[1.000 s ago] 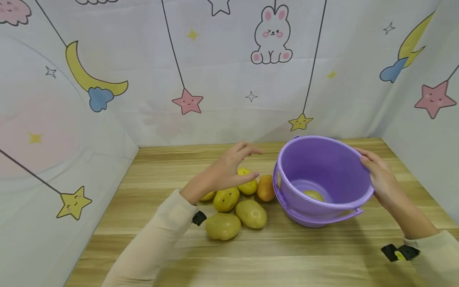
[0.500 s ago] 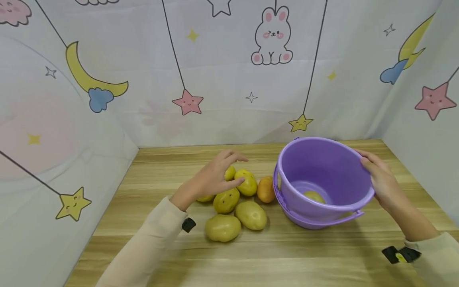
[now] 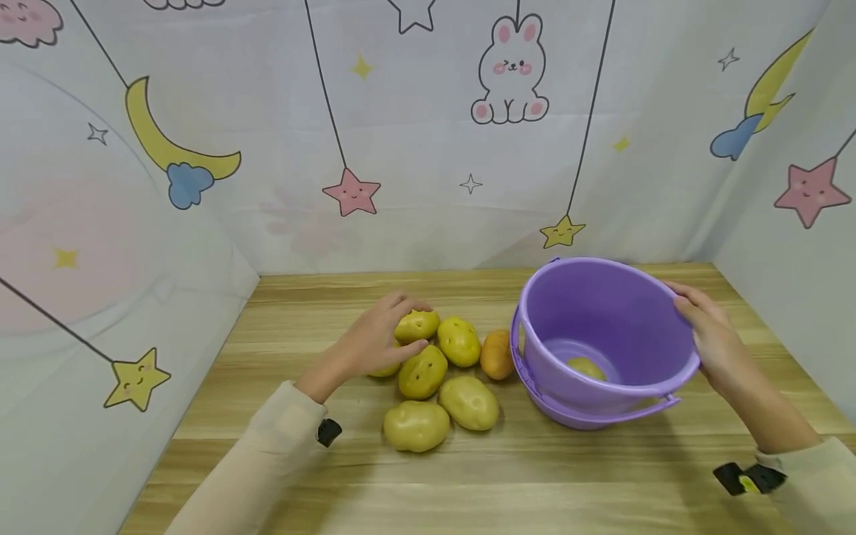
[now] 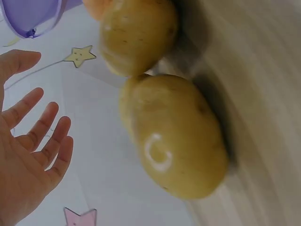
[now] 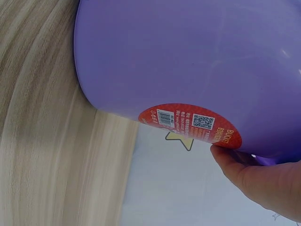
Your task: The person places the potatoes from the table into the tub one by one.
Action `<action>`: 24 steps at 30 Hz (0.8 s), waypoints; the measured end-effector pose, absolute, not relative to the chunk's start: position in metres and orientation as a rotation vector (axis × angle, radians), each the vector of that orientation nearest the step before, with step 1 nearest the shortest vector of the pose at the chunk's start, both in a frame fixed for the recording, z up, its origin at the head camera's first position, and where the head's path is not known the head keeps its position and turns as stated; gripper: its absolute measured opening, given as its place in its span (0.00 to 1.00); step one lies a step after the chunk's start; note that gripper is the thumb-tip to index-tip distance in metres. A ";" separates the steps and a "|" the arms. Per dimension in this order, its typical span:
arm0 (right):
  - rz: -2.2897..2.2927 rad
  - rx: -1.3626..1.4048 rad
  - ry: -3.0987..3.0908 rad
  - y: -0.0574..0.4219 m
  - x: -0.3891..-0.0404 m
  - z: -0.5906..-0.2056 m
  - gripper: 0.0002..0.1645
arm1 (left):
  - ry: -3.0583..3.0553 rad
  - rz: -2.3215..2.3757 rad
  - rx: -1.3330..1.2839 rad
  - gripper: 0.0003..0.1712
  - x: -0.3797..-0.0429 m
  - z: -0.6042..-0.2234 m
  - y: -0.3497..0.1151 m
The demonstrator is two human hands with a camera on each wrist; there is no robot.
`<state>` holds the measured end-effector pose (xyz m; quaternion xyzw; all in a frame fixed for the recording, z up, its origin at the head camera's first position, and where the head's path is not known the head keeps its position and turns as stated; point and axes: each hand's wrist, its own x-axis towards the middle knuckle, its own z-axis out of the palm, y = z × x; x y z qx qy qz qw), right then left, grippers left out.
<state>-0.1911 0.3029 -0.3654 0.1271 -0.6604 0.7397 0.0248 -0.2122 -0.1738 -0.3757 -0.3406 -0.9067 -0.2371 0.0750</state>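
My left hand hovers over the left side of a group of yellow potatoes, thumb and fingers spread apart with nothing between them. A far potato lies just past the fingertips, and another beneath the hand is partly hidden. Close in the left wrist view is a large glossy potato. My right hand grips the right rim of a purple bucket, which leans toward me. At the bottom of the bucket lies one potato. The right wrist view shows a red label on its side.
Two paler potatoes sit at the front of the group. An orange, oval piece lies right beside the bucket. White cloth with cartoon prints encloses the wooden table at the back and sides.
My left hand has moved left and toward me, away from the bucket, uncovering the far potatoes. The right hand and the bucket have stayed in place.
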 end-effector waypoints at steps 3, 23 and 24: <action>2.273 0.400 -2.053 0.302 -0.191 -0.366 0.20 | -2.750 -0.688 -0.978 0.27 -0.209 -0.383 -0.184; 2.251 0.386 -2.089 0.304 -0.190 -0.366 0.18 | -2.849 -0.514 -0.819 0.32 -0.201 -0.409 -0.228; 2.254 0.391 -2.089 0.304 -0.191 -0.367 0.18 | -2.869 -0.506 -0.805 0.33 -0.200 -0.410 -0.229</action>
